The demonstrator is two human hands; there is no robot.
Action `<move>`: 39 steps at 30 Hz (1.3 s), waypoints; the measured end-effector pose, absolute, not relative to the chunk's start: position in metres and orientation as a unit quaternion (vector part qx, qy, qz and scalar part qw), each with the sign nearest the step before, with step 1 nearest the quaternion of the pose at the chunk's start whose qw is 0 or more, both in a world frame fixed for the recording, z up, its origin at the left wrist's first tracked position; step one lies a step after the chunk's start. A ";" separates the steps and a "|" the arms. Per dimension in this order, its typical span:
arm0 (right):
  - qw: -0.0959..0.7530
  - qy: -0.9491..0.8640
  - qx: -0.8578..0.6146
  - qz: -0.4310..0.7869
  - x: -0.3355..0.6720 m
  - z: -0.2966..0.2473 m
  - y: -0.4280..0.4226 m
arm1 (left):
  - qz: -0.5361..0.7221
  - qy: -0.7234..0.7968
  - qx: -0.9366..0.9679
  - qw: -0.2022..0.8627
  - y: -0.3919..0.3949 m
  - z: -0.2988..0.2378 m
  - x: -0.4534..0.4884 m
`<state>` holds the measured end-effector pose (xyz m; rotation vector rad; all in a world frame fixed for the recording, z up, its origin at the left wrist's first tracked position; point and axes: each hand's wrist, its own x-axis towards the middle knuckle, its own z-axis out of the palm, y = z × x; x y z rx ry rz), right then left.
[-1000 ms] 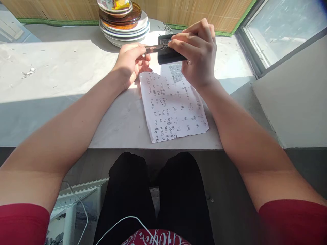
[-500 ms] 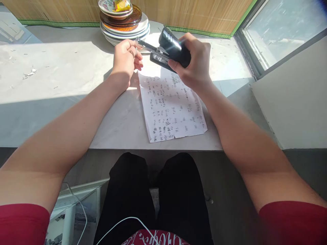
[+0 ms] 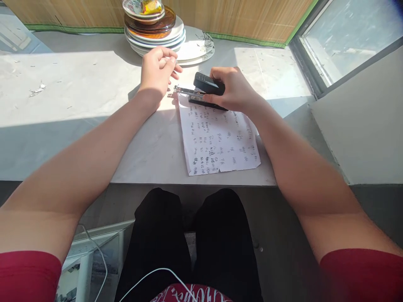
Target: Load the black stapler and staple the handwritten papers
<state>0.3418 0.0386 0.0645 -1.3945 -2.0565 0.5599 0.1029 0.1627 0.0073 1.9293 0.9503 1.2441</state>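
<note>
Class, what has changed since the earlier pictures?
The left hand has let go of the silvery metal rail of the black stapler. The right hand, still gripping the stapler, has brought it nearer the person, over the far edge of the white handwritten paper sheet. The stack of white and amber plates stayed put.

Nothing legible: tiny handwriting on the paper, centre; cut-off white lettering on the shirt, bottom centre.

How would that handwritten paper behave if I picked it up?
The paper probably feels light and floppy, since it looks thin. It could tear at its notched near edge, and might catch under the black stapler overlapping its far part.
</note>
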 end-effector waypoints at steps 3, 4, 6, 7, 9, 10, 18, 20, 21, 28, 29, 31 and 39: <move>0.266 -0.783 -0.526 0.197 0.347 0.066 0.039 | 0.528 0.293 0.733 0.313 0.147 0.021 0.110; 0.260 -0.785 -0.529 0.191 0.349 0.066 0.040 | 0.536 0.263 0.737 0.315 0.142 0.025 0.113; 0.253 -0.787 -0.535 0.172 0.352 0.065 0.041 | 0.541 0.209 0.750 0.320 0.134 0.030 0.116; 0.252 -0.789 -0.537 0.160 0.354 0.065 0.041 | 0.540 0.190 0.754 0.322 0.131 0.032 0.117; 0.263 -0.791 -0.535 0.139 0.355 0.065 0.040 | 0.538 0.168 0.760 0.323 0.125 0.035 0.118; 0.279 -0.791 -0.528 0.131 0.354 0.066 0.039 | 0.536 0.164 0.762 0.323 0.123 0.036 0.119; 0.334 -0.834 -0.434 0.076 0.332 0.071 0.035 | 0.523 0.160 0.790 0.279 0.110 0.037 0.117; 0.331 -0.823 -0.455 0.080 0.330 0.068 0.036 | 0.513 0.168 0.796 0.274 0.109 0.036 0.117; 0.339 -0.816 -0.461 0.084 0.330 0.067 0.036 | 0.511 0.168 0.796 0.276 0.108 0.036 0.117; 0.449 -0.802 -0.393 -0.012 0.332 0.064 0.042 | 0.527 0.134 0.790 0.282 0.111 0.046 0.116; 0.480 -0.790 -0.380 -0.041 0.337 0.064 0.045 | 0.538 0.156 0.786 0.261 0.114 0.046 0.113; 0.529 -0.745 -0.402 -0.065 0.356 0.060 0.053 | 0.541 0.243 0.781 0.196 0.125 0.044 0.105; 0.417 -0.541 -0.729 -0.040 0.425 0.027 0.083 | 0.272 0.427 0.852 0.134 0.156 0.014 0.086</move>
